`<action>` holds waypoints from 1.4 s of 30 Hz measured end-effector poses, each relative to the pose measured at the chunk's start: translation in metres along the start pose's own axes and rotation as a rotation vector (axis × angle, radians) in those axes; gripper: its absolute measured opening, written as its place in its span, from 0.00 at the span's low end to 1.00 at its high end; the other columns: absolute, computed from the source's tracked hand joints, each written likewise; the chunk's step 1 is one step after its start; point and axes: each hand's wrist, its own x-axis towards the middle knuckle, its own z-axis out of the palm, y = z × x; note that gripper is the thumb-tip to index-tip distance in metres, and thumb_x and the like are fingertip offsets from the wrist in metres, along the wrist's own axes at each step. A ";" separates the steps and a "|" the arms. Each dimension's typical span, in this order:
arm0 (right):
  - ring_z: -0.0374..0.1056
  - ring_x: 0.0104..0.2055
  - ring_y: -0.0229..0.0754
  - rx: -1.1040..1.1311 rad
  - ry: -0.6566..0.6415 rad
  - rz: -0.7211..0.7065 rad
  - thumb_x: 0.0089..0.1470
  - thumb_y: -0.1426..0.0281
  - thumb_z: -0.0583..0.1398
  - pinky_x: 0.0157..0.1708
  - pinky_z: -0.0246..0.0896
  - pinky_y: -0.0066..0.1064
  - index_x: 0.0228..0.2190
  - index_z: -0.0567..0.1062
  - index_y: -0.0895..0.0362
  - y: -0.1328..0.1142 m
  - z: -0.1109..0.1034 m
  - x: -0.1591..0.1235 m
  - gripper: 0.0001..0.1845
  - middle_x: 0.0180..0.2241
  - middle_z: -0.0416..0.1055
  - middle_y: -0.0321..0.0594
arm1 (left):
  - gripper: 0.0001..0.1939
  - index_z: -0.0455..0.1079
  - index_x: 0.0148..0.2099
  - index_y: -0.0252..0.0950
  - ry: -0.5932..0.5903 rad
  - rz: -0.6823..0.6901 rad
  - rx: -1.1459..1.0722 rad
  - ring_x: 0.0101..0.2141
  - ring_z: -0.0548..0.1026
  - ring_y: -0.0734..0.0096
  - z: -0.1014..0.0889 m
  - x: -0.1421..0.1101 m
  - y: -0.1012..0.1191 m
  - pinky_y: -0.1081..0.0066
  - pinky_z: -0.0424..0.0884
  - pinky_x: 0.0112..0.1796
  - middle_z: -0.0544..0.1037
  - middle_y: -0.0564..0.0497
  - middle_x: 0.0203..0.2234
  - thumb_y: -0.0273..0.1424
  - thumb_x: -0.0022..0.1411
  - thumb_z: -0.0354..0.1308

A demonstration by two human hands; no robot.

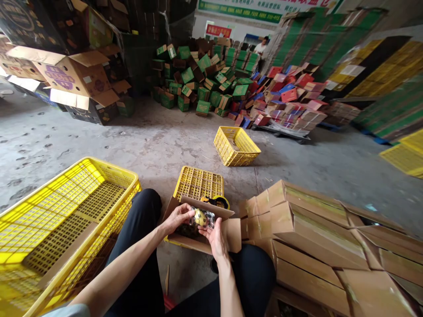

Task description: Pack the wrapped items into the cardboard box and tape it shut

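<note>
A yellowish fruit with dark patches, wrapped in a clear plastic bag (200, 217), is held up between my two hands. My left hand (178, 217) pinches the bag at its left end. From below and to the right, my right hand (216, 241) supports the bag, its fingertips under the fruit. Directly beneath is an open cardboard box (231, 233) with its flaps spread; its contents are dark and mostly hidden by my hands. A yellow and black tape dispenser (216, 201) lies just behind the box, on an upturned yellow crate (198, 182).
A large yellow crate (132, 180) stands to my left, with a cardboard piece inside. Closed cardboard boxes (317, 229) are stacked at my right. Ahead, another yellow crate (236, 149) sits on the concrete floor. Green boxes (203, 107) lie heaped farther back, near a person (261, 46).
</note>
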 end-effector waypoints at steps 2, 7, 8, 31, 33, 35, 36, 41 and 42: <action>0.82 0.37 0.53 -0.013 -0.004 -0.015 0.40 0.29 0.67 0.39 0.80 0.43 0.36 0.84 0.55 0.000 0.001 -0.001 0.42 0.35 0.85 0.47 | 0.29 0.69 0.37 0.36 -0.002 0.005 -0.002 0.27 0.72 0.78 0.000 0.000 0.000 0.77 0.67 0.30 0.76 0.55 0.29 0.51 0.50 0.78; 0.81 0.35 0.50 -0.014 -0.023 -0.042 0.42 0.37 0.72 0.38 0.79 0.42 0.39 0.84 0.55 -0.001 0.002 -0.005 0.37 0.35 0.84 0.45 | 0.29 0.68 0.35 0.36 0.028 0.026 0.003 0.25 0.71 0.79 0.000 -0.001 0.001 0.78 0.66 0.28 0.74 0.56 0.27 0.53 0.51 0.77; 0.81 0.36 0.50 -0.016 -0.021 -0.050 0.42 0.38 0.73 0.38 0.79 0.41 0.40 0.84 0.54 -0.001 0.002 -0.005 0.36 0.37 0.84 0.45 | 0.30 0.68 0.35 0.36 0.039 0.024 0.000 0.25 0.71 0.79 0.000 -0.001 0.001 0.78 0.65 0.28 0.74 0.56 0.26 0.53 0.50 0.77; 0.80 0.40 0.53 -0.160 0.070 -0.097 0.44 0.40 0.73 0.33 0.78 0.37 0.39 0.86 0.55 -0.002 0.000 -0.008 0.33 0.40 0.85 0.44 | 0.31 0.83 0.47 0.33 -0.072 -0.065 0.023 0.35 0.82 0.62 -0.001 -0.004 0.004 0.65 0.75 0.41 0.85 0.44 0.38 0.51 0.50 0.79; 0.80 0.40 0.53 -0.144 0.057 -0.095 0.44 0.40 0.73 0.33 0.78 0.37 0.43 0.86 0.55 -0.003 0.000 -0.008 0.35 0.40 0.84 0.44 | 0.30 0.83 0.43 0.32 -0.045 -0.054 0.037 0.32 0.80 0.64 -0.001 -0.003 0.004 0.66 0.75 0.39 0.84 0.45 0.34 0.52 0.49 0.78; 0.79 0.38 0.50 -0.110 0.054 -0.095 0.43 0.42 0.74 0.33 0.78 0.37 0.42 0.85 0.55 -0.004 0.001 -0.008 0.34 0.38 0.84 0.43 | 0.30 0.83 0.39 0.31 -0.010 -0.037 0.049 0.29 0.79 0.66 0.001 -0.003 0.005 0.68 0.74 0.36 0.83 0.46 0.30 0.53 0.49 0.78; 0.79 0.36 0.49 -0.086 0.057 -0.093 0.43 0.43 0.74 0.33 0.78 0.36 0.41 0.85 0.55 -0.005 0.002 -0.008 0.34 0.37 0.84 0.43 | 0.30 0.83 0.38 0.31 0.007 -0.028 0.049 0.28 0.78 0.67 0.001 -0.004 0.006 0.68 0.73 0.35 0.83 0.46 0.29 0.54 0.49 0.78; 0.78 0.36 0.47 -0.005 0.035 -0.085 0.39 0.48 0.78 0.38 0.79 0.38 0.39 0.85 0.56 -0.005 0.002 -0.008 0.31 0.36 0.83 0.43 | 0.29 0.80 0.34 0.32 0.050 0.008 0.020 0.26 0.75 0.71 0.004 -0.005 0.009 0.71 0.72 0.32 0.81 0.48 0.27 0.54 0.49 0.78; 0.78 0.37 0.48 -0.018 0.041 -0.086 0.39 0.48 0.78 0.37 0.79 0.38 0.39 0.86 0.57 -0.005 0.002 -0.007 0.31 0.36 0.83 0.43 | 0.29 0.79 0.33 0.32 0.049 0.009 0.015 0.26 0.75 0.72 0.004 -0.005 0.010 0.71 0.72 0.32 0.80 0.49 0.27 0.54 0.49 0.78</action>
